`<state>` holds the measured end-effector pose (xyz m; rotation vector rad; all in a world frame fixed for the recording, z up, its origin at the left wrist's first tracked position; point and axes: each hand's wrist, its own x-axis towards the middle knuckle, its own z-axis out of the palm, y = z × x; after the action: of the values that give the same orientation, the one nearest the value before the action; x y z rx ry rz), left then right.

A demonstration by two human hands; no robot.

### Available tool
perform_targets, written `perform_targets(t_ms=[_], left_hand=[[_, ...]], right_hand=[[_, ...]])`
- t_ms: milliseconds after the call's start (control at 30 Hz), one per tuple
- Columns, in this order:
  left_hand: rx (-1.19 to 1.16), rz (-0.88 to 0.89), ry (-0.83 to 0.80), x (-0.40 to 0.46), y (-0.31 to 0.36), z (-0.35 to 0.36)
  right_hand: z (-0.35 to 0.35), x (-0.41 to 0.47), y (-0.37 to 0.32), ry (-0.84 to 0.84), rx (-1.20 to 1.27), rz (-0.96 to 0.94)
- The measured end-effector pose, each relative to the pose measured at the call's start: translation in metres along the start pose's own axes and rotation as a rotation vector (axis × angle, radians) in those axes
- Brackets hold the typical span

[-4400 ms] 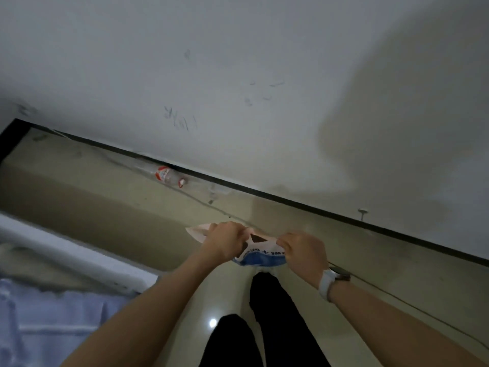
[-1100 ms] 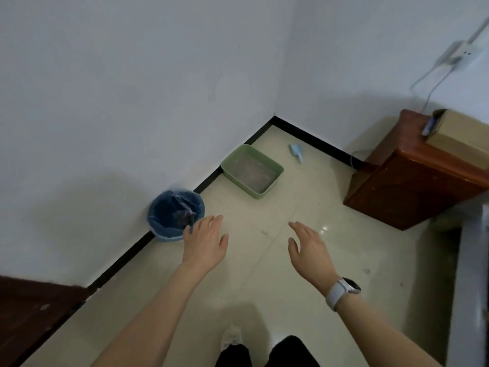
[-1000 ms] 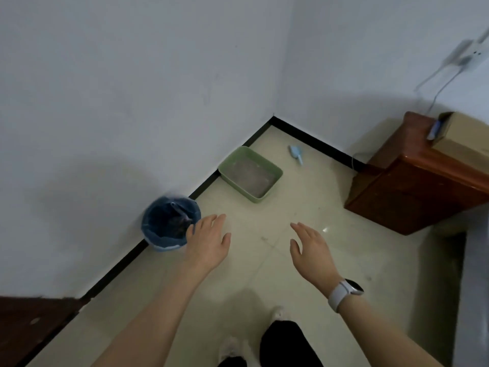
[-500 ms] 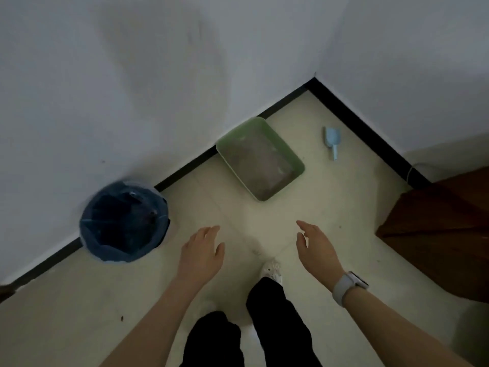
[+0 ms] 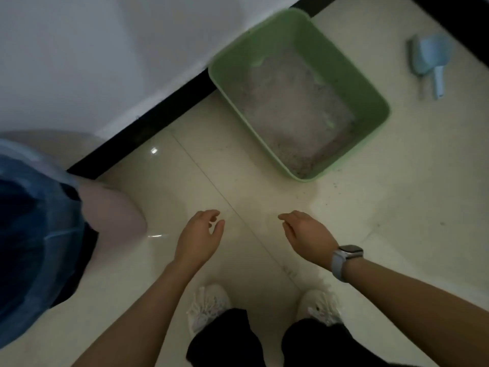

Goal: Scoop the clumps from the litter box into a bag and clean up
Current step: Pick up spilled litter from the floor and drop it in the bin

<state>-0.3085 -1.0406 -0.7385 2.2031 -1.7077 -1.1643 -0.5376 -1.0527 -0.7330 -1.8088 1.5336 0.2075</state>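
Since both of my hands hold nothing, the step in hand, as I judge it, is fetching the scoop before any clump can be lifted. My left hand (image 5: 199,238) hangs over the floor (image 5: 397,221) with its fingers loosely curled, and my right hand (image 5: 307,235) hangs beside it, fingers relaxed and slightly bent, a watch (image 5: 345,259) on its wrist.

To do this well I should crouch first, then reach with the right hand, as it is on the scoop's side. I would take the scoop by its handle, which points toward me, so the bowl faces the litter when I turn it. I would keep my feet back from the dark grains scattered on the tiles beside the box, so I do not tread them around.

From my right hand the blue scoop (image 5: 430,59) lies well apart at about 1 o'clock, flat on the floor near the dark skirting. The green litter box (image 5: 299,94) sits at about 12 o'clock from that hand, its far side by the skirting, grey litter in its bottom. The bin lined with a blue bag (image 5: 34,229) stands at about 9 o'clock from my left hand, near enough to tip clumps into once I shift it closer.
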Motion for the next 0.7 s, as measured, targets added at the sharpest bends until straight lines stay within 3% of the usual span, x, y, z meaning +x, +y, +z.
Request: perform_targets(t_ms=[200,367,500,700], left_hand=[[0.017,0.063,0.144,0.081,-0.071,0.058],[-0.063,0.028,0.253,0.115,-0.077,0.075],[-0.153,-0.052,0.376,0.114,-0.077,0.084],[-0.194,-0.036,0.419,0.118,-0.082,0.089]], right_hand=[[0.059,0.109,0.007,0.034,0.049,-0.215],[0.073,0.166,-0.007,0.206,0.190,-0.119],[0.076,0.187,-0.013,0.243,0.141,-0.094],[0.087,0.196,-0.018,0.311,0.040,-0.092]])
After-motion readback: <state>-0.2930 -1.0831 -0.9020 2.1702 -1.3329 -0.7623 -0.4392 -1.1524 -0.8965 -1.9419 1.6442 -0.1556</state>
